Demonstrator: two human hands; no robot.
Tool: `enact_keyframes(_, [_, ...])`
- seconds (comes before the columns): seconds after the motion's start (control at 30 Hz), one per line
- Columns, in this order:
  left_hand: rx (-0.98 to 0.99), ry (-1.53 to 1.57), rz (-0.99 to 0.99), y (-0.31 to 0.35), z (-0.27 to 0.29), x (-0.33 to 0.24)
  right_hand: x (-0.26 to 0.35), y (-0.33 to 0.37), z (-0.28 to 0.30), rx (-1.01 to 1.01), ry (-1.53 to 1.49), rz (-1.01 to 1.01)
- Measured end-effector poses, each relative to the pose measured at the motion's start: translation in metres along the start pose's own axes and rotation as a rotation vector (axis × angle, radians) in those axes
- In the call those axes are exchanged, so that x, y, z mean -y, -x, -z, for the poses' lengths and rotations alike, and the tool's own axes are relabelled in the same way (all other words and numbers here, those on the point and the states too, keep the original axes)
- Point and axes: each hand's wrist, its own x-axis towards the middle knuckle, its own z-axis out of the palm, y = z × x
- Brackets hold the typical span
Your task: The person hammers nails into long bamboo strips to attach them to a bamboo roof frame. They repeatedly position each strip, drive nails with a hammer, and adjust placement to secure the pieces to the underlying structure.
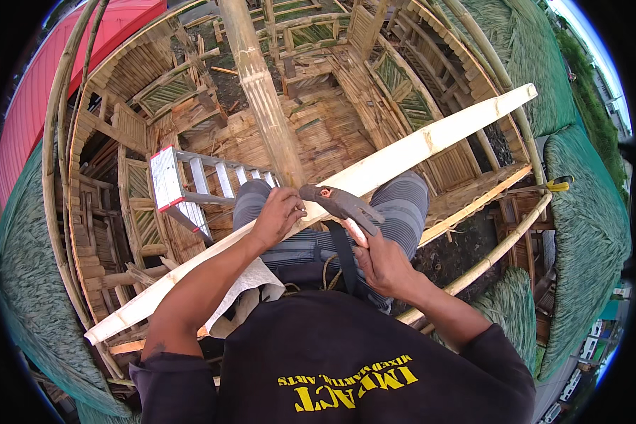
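Observation:
A long pale split-bamboo strip [431, 141] runs slantwise across my lap, from the lower left to the upper right. My right hand [387, 267] is wrapped round the handle of a claw hammer [346, 206]. The hammer's dark, worn head lies over the strip, its face close to the fingertips of my left hand [281, 216]. Those fingers are bent together at the strip's upper edge, near the foot of a thick bamboo post [260, 88]. Whatever they pinch, perhaps something small, is hidden. Both my knees, in striped grey trousers, show beyond the strip.
An aluminium stepladder [184, 185] stands below, left of my knees. Bamboo benches and panels surround a slatted floor [325, 116] far down. Curved bamboo poles [480, 279] ring the frame at both sides. Green-netted thatch roofs [583, 212] flank it; a red roof [56, 92] lies upper left.

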Motion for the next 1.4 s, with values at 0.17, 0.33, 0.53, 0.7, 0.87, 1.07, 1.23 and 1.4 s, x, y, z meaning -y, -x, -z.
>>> enact_keyframes(0.17, [-0.077, 0.015, -0.035, 0.005, -0.004, 0.0, 0.003, 0.004, -0.018, 0.089, 0.144, -0.047])
enact_keyframes(0.33, [-0.058, 0.054, 0.01, 0.002, -0.006, 0.002, 0.012, 0.008, -0.02, -0.038, 0.073, 0.033])
enact_keyframes(0.53, [-0.057, 0.086, 0.02, 0.005, 0.002, -0.004, 0.018, -0.007, -0.017, 0.107, 0.294, -0.118])
enact_keyframes(0.7, [0.304, -0.231, 0.39, 0.021, 0.024, -0.008, 0.025, -0.003, -0.006, -0.149, 0.067, -0.006])
enact_keyframes(0.87, [0.5, -0.225, 0.316, 0.009, 0.033, 0.004, 0.027, -0.007, -0.012, -0.062, 0.177, 0.01])
enact_keyframes(1.07, [0.532, -0.225, 0.297, 0.004, 0.034, 0.007, 0.025, 0.003, -0.024, -0.373, -0.039, 0.209])
enact_keyframes(1.23, [0.525, -0.208, 0.284, 0.001, 0.039, 0.005, 0.033, -0.001, -0.027, 0.079, 0.206, -0.239])
enact_keyframes(1.4, [0.616, -0.25, 0.284, -0.005, 0.043, 0.005, 0.046, -0.003, -0.02, -0.338, -0.024, 0.075])
